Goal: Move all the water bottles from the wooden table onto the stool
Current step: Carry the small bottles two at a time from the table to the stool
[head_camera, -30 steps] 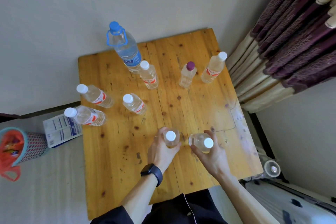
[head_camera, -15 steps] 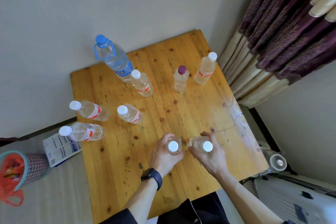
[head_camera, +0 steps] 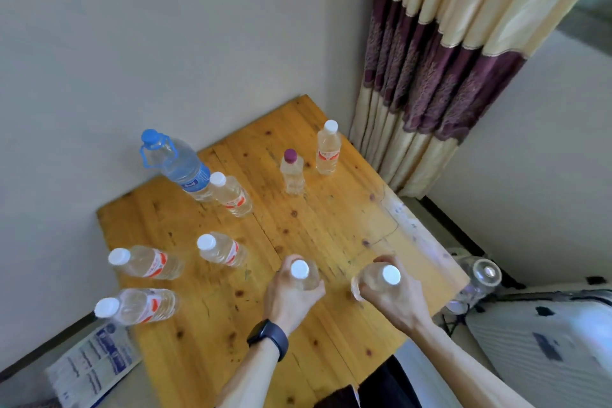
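Gripping the left bottle (head_camera: 299, 268) in the left hand (head_camera: 291, 296) and the right bottle (head_camera: 371, 280) in the right hand (head_camera: 399, 303), the person holds both over the near part of the wooden surface (head_camera: 331, 219). Each hand's fingers are curled tight round the upper body of its small white-capped bottle, just below the cap. The right bottle leans, its cap tipped toward the camera. The hands hide both bases, so I cannot tell whether either is clear of the wood.

The main risk, as I judge it, is a slip. The plastic is smooth, the grip sits high, and the liquid inside can swing the lower end about, most of all in the bottle that already leans.

A second risk is a knock. The nearest standing bottle (head_camera: 222, 248) is close to the left hand, and two more (head_camera: 149, 262) (head_camera: 135, 305) stand near the left edge, so a wide sweep of the forearm could topple one off the wood.

The stool is not in view, so the person will probably have to turn while carrying two loads. The right bottle could then clip the clear round object (head_camera: 486, 273) just beyond the surface's right edge. Setting both down together on a small seat could also tip one.
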Action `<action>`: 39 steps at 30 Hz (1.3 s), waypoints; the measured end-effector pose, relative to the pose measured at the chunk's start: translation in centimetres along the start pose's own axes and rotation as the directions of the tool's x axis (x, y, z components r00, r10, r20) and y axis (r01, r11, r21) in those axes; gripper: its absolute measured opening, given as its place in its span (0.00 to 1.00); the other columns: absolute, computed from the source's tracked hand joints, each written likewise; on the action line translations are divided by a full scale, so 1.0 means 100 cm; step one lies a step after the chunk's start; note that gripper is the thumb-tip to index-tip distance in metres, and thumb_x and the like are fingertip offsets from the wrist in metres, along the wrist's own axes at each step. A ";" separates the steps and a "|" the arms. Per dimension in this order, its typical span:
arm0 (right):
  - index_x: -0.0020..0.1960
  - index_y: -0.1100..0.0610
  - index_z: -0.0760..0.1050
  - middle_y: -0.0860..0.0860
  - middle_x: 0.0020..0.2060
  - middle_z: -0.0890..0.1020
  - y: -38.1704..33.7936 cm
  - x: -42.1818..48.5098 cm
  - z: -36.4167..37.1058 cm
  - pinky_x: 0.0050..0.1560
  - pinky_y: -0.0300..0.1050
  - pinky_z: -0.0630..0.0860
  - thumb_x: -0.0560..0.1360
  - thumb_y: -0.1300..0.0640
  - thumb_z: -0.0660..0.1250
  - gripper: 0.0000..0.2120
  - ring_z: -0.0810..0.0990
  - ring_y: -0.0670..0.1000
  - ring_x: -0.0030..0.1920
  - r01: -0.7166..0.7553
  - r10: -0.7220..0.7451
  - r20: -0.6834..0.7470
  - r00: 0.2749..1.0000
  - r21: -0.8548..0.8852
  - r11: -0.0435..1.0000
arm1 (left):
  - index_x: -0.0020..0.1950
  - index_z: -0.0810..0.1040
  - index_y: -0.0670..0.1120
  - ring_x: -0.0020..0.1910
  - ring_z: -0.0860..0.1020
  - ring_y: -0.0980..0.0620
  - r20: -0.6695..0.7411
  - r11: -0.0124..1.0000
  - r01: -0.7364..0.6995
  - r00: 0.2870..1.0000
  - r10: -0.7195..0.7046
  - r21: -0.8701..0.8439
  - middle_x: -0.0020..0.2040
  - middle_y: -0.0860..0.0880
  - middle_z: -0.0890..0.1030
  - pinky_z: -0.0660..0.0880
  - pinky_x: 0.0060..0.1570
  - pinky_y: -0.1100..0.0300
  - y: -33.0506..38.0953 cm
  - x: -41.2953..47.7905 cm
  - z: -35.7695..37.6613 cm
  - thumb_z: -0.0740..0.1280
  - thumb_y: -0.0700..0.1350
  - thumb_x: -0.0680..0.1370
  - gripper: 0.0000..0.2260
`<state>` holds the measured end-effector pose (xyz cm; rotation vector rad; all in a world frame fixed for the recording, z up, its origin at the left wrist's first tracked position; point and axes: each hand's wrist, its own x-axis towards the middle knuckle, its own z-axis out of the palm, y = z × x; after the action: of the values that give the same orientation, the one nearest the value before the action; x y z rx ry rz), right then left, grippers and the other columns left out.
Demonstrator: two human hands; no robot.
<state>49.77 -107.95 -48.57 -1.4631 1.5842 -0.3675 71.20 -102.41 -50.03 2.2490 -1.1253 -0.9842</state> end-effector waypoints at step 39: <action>0.51 0.45 0.74 0.43 0.40 0.85 0.388 -0.806 -0.153 0.46 0.52 0.82 0.55 0.36 0.74 0.28 0.85 0.50 0.42 0.057 0.747 -0.353 -0.564 0.886 0.461 | 0.49 0.68 0.57 0.38 0.81 0.53 0.852 0.004 -0.898 -0.415 0.319 -0.439 0.39 0.56 0.82 0.81 0.43 0.55 0.218 -0.747 0.450 0.70 0.64 0.62 0.21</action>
<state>3.39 -30.96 -35.72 0.9789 2.7515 -1.5838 -4.96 -56.94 -35.41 -0.0496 -3.1401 -1.1640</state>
